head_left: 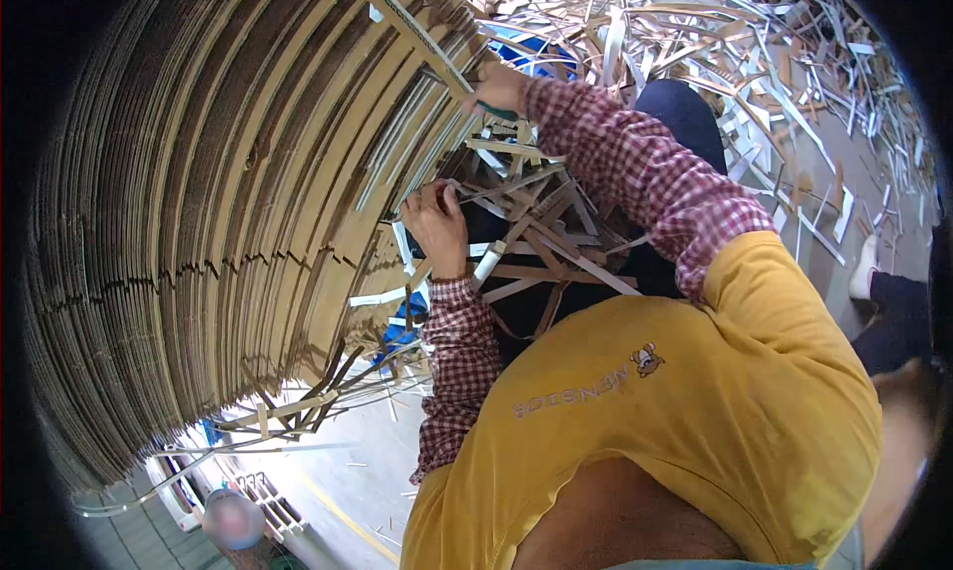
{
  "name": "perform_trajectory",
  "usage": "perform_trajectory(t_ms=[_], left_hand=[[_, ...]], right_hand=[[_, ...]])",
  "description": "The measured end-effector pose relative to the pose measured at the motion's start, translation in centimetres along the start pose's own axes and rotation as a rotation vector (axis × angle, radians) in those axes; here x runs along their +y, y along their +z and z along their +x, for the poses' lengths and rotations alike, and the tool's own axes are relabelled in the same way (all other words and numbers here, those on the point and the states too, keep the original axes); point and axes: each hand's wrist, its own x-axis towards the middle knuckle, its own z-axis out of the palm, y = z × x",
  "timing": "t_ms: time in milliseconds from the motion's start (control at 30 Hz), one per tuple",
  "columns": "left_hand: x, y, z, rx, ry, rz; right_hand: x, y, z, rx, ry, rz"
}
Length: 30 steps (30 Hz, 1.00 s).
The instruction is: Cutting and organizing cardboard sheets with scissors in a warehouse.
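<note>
One stack of brown corrugated cardboard (228, 203) is seen filling the left side, its sheets too many to be counted, their edges curving from the top toward the lower left. On the floor, one spread of scrap strips (615, 34), likewise uncountable, is shown at upper right. Several more loose strips (526, 272) are strewn over the lap. One long cardboard strip (412, 34) is held at the stack's upper right edge; its long axis is slanted from upper left down to the right hand (499, 86), by which its lower end is gripped. The left hand (434, 222) is laid against the stack's edge, fingers bent; whether anything is pinched cannot be told. One dark green item (496, 112), unidentifiable, is seen beneath the right hand.
</note>
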Motion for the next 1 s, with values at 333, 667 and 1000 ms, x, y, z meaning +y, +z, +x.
perform_trajectory(t_ms=[333, 667, 1000], left_hand=[[1.1, -0.3, -0.1, -0.137, 0.260, -0.398], [0.2, 2.4, -0.8, -0.344, 0.187, -0.226], [1.2, 0.9, -0.5, -0.188, 0.029, -0.394]], right_hand=[[3.8, 3.8, -13.9, 0.017, -0.045, -0.103], [0.5, -2.1, -3.7, -0.021, -0.012, -0.137], [3.8, 2.2, 1.8, 0.100, -0.035, -0.022]])
